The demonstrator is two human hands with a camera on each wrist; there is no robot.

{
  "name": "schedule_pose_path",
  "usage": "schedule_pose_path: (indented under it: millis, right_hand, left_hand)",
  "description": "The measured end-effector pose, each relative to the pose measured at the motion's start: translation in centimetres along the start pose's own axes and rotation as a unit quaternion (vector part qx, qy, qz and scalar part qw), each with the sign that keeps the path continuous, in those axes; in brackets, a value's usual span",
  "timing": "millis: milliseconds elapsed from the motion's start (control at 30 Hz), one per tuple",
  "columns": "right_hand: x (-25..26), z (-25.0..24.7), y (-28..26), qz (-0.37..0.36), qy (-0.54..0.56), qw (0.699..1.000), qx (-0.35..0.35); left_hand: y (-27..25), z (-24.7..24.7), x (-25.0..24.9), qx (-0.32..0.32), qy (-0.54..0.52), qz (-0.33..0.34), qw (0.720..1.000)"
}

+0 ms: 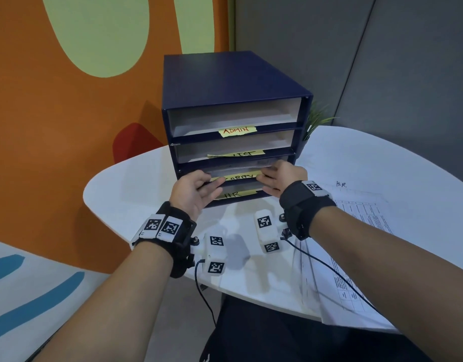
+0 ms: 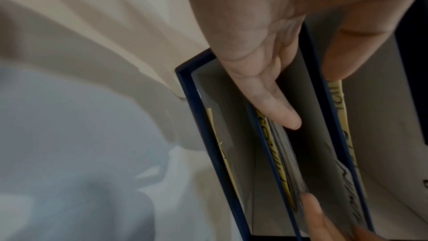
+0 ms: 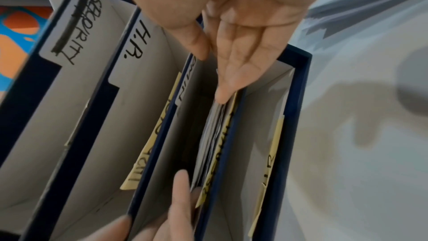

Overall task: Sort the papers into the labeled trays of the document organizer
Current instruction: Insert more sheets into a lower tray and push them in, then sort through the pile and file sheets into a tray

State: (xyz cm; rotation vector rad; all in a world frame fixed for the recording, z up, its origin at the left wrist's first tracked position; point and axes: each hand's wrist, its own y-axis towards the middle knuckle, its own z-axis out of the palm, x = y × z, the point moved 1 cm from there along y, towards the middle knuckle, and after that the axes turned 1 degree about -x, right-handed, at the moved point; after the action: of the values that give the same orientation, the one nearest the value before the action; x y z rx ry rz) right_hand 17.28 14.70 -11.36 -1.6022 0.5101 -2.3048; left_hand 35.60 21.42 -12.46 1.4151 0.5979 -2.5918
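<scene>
A blue document organizer (image 1: 233,82) stands at the far side of the white worktop (image 1: 136,184). Both hands are at its third tray, the one with the yellow SECURITY label (image 1: 241,176). The left hand (image 1: 193,189) and the right hand (image 1: 282,178) have straight, spread fingers that press the edge of the papers (image 3: 215,126) lying in that tray. More papers (image 1: 361,226) lie on the worktop to the right.

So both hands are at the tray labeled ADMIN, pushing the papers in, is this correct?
Not quite. In the head view the left hand and right hand are at the third tray down, labeled SECURITY, pushing the papers in. The ADMIN tray is the top one.
</scene>
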Motion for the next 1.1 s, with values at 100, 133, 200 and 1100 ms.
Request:
schedule_pose_path:
  millis: [100,133,200,1100]
  right_hand:
    - [0.6,-0.5,-0.3,0.002,-0.017,1.0,0.001]
    - [0.7,-0.5,-0.9,0.009,-0.016,0.999,0.027]
    - [0.6,-1.4,-1.9,0.006,-0.055,0.997,0.047]
    - [1.9,-22.3,-6.9,-0.026,-0.814,0.579,0.029]
  left_hand:
    - [0.6,0.8,0.3,0.001,0.023,0.0,1.0]
    - [0.7,1.1,0.3,-0.004,0.056,0.002,0.998]
    - [0.5,2.0,0.8,-0.004,0.138,-0.003,0.99]
    - [-1.7,17.6,10.6,0.215,0.78,0.182,0.559]
